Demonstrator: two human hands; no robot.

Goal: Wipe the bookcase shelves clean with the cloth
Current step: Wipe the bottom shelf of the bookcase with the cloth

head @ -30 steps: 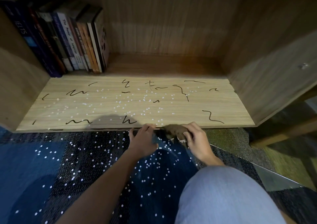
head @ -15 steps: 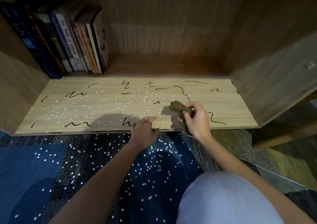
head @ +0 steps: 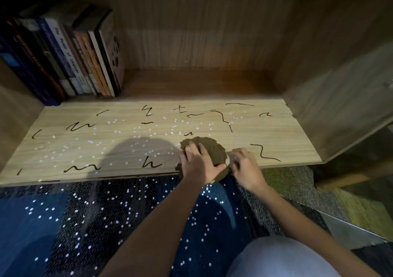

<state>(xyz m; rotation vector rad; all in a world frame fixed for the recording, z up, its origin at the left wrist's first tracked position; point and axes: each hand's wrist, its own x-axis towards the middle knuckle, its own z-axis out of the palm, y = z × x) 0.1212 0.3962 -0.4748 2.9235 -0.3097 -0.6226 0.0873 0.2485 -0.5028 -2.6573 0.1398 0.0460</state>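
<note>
Your left hand (head: 197, 163) presses flat, fingers spread, on the bunched brown cloth (head: 212, 149) at the shelf's (head: 287, 132) near edge, right of centre. Your right hand (head: 244, 164) curls just beside it (whether it pinches the cloth, I cannot tell). The leftmost books (head: 70, 60) are lost in shadow.

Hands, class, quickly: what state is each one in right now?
Left hand: open, fingers pressing flat on the cloth.
Right hand: fingers curled at the cloth's edge; a grip cannot be told.
</note>
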